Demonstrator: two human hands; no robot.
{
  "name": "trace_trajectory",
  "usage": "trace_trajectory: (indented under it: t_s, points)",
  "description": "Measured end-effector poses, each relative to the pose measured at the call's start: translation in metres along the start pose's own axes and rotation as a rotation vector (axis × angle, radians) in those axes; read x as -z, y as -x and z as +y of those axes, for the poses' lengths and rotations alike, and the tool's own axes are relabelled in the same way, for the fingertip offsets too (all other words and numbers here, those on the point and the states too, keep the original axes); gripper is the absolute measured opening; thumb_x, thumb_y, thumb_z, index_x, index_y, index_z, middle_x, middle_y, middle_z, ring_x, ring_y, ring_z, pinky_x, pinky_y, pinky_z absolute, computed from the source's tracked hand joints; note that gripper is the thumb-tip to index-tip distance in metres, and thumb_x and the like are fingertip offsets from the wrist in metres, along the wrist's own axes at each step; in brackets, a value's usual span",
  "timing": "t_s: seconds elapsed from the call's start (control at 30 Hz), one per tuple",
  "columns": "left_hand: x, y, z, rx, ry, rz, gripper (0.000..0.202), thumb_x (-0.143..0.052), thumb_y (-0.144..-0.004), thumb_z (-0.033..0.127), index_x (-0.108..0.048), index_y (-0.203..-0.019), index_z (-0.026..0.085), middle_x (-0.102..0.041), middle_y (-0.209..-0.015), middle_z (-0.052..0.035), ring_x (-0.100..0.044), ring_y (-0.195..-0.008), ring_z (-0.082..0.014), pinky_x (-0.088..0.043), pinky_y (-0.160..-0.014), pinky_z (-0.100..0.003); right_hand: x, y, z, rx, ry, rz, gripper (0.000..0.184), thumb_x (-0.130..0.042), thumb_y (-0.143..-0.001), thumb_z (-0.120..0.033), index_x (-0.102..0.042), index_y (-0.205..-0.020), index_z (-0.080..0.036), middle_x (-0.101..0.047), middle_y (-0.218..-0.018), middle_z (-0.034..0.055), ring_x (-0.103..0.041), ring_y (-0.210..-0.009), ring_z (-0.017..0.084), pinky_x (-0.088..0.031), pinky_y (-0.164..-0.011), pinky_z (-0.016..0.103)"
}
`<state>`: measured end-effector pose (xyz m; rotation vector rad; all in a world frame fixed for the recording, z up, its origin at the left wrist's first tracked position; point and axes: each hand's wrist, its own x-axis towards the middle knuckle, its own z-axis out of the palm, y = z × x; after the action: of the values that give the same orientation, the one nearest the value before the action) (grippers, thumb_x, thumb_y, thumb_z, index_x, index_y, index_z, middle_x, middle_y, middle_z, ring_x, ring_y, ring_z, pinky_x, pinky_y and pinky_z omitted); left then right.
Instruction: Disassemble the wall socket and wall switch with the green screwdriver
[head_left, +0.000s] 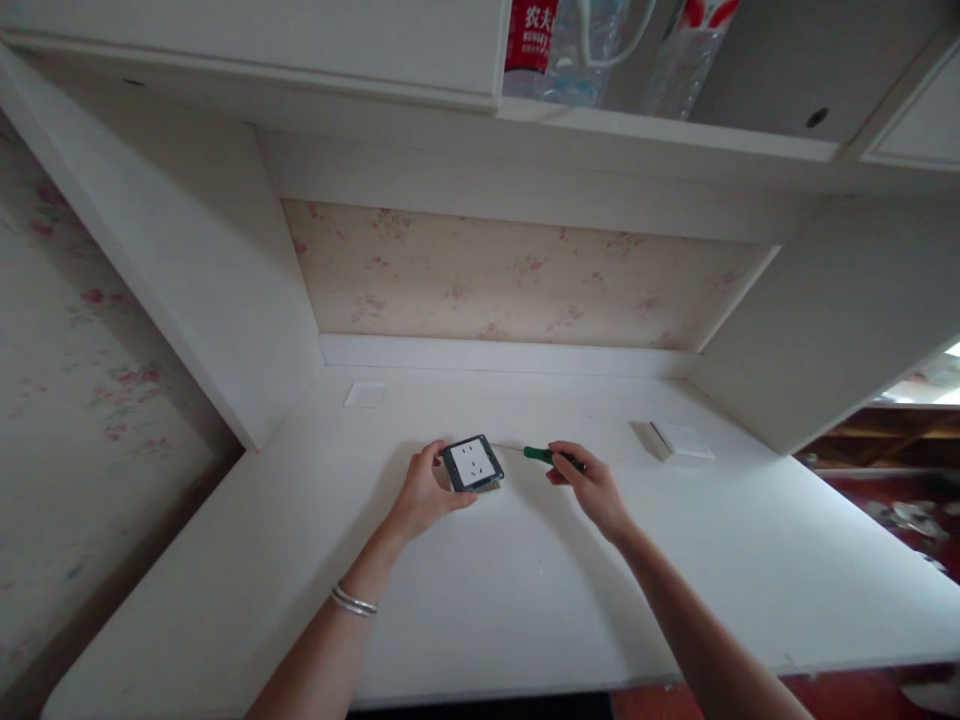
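Gripped at its left side and lower edge by my left hand [422, 497] is a wall socket [473, 463], with a white slotted face and a dark frame. It is tilted above the white desk. My right hand [590, 487] is closed around the green handle of a screwdriver [538, 454]. The thin shaft points left, and its tip is at the socket's right edge; whether it touches cannot be made out. A brownish piece shows just under the socket's lower right edge.
A flat white square plate [365, 395] lies at the desk's back left. A small white box [681, 441] sits at the right. Plastic bottles [581, 50] stand on the shelf overhead. Side panels [840, 310] bound the white desk [480, 610].
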<state>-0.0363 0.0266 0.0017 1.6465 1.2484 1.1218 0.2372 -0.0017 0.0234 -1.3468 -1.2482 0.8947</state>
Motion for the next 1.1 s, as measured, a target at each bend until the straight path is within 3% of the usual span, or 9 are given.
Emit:
trace_trajectory:
  t_s: [0.13, 0.23, 0.37, 0.47, 0.53, 0.63, 0.77, 0.93, 1.1]
  points:
    - [0.001, 0.003, 0.011, -0.006, 0.056, -0.028, 0.085, -0.082, -0.05, 0.034, -0.043, -0.123, 0.018, -0.052, -0.116, -0.0095, -0.049, -0.106, -0.0232, -0.036, -0.091, -0.034, -0.01, 0.029, 0.021, 0.153, 0.231, -0.138, 0.033, -0.051, -0.084, -0.035, -0.059, -0.114, -0.024, -0.05, -0.132, 0.0093, -0.06, -0.103, 0.024, -0.051, -0.084, 0.039]
    - [-0.001, 0.004, 0.018, 0.0, 0.103, -0.069, 0.083, -0.081, -0.053, 0.032, -0.039, -0.123, 0.018, -0.055, -0.113, -0.0075, -0.052, -0.103, -0.021, -0.038, -0.087, -0.032, -0.016, 0.043, 0.019, 0.254, 0.465, -0.272, 0.047, -0.051, -0.082, -0.025, -0.049, -0.129, -0.027, -0.041, -0.14, 0.0063, -0.045, -0.123, 0.024, -0.04, -0.099, 0.04]
    - [-0.003, 0.004, 0.022, 0.01, 0.132, -0.104, 0.082, -0.08, -0.055, 0.029, -0.036, -0.124, 0.018, -0.057, -0.11, -0.0069, -0.054, -0.099, -0.02, -0.04, -0.082, -0.031, -0.023, 0.047, 0.007, 0.257, 0.554, -0.393, 0.058, -0.053, -0.079, -0.022, -0.041, -0.135, -0.029, -0.039, -0.141, 0.0057, -0.046, -0.121, 0.025, -0.037, -0.102, 0.04]
    - [-0.003, 0.005, 0.022, 0.027, 0.156, -0.119, 0.082, -0.081, -0.055, 0.028, -0.036, -0.124, 0.018, -0.058, -0.107, -0.0073, -0.056, -0.096, -0.02, -0.042, -0.079, -0.03, -0.027, 0.036, 0.003, 0.199, 0.447, -0.319, 0.046, -0.055, -0.08, -0.029, -0.053, -0.125, -0.026, -0.053, -0.129, 0.0061, -0.053, -0.114, 0.026, -0.039, -0.099, 0.041]
    - [-0.004, 0.005, 0.022, 0.03, 0.201, -0.143, 0.082, -0.08, -0.055, 0.026, -0.036, -0.124, 0.018, -0.059, -0.107, -0.008, -0.057, -0.095, -0.0198, -0.043, -0.078, -0.03, -0.033, 0.024, 0.003, 0.1, 0.306, -0.157, 0.034, -0.053, -0.082, -0.035, -0.062, -0.112, -0.022, -0.061, -0.118, 0.0079, -0.058, -0.104, 0.025, -0.044, -0.092, 0.04]
    - [-0.006, 0.006, 0.025, 0.041, 0.284, -0.187, 0.081, -0.08, -0.056, 0.025, -0.035, -0.123, 0.019, -0.059, -0.109, -0.0088, -0.058, -0.094, -0.0195, -0.045, -0.077, -0.029, -0.047, 0.005, 0.001, -0.043, 0.022, 0.033, 0.034, -0.051, -0.082, -0.045, -0.065, -0.099, -0.018, -0.066, -0.102, 0.0096, -0.063, -0.087, 0.022, -0.049, -0.082, 0.038]
    - [-0.007, 0.007, 0.026, 0.037, 0.392, -0.2, 0.081, -0.081, -0.055, 0.023, -0.034, -0.122, 0.02, -0.056, -0.113, -0.0101, -0.057, -0.099, -0.0213, -0.046, -0.08, -0.031, -0.069, -0.002, -0.011, -0.162, -0.341, -0.115, 0.039, -0.059, -0.077, -0.047, -0.065, -0.104, -0.019, -0.067, -0.098, 0.0075, -0.062, -0.088, 0.02, -0.049, -0.081, 0.035]
    - [-0.005, 0.007, 0.021, 0.006, 0.372, -0.203, 0.081, -0.08, -0.058, 0.022, -0.033, -0.124, 0.019, -0.056, -0.115, -0.0112, -0.056, -0.103, -0.0227, -0.046, -0.084, -0.033, -0.074, 0.008, -0.022, -0.2, -0.419, -0.263, 0.043, -0.065, -0.074, -0.044, -0.065, -0.11, -0.022, -0.067, -0.102, 0.0059, -0.06, -0.095, 0.021, -0.047, -0.084, 0.035]
    - [-0.007, 0.006, 0.02, 0.011, 0.365, -0.237, 0.085, -0.08, -0.059, 0.026, -0.033, -0.129, 0.02, -0.056, -0.117, -0.0119, -0.056, -0.105, -0.0233, -0.045, -0.09, -0.036, -0.067, 0.012, -0.021, -0.213, -0.474, -0.29, 0.042, -0.068, -0.073, -0.041, -0.066, -0.109, -0.021, -0.067, -0.105, 0.0062, -0.059, -0.098, 0.021, -0.044, -0.089, 0.035]
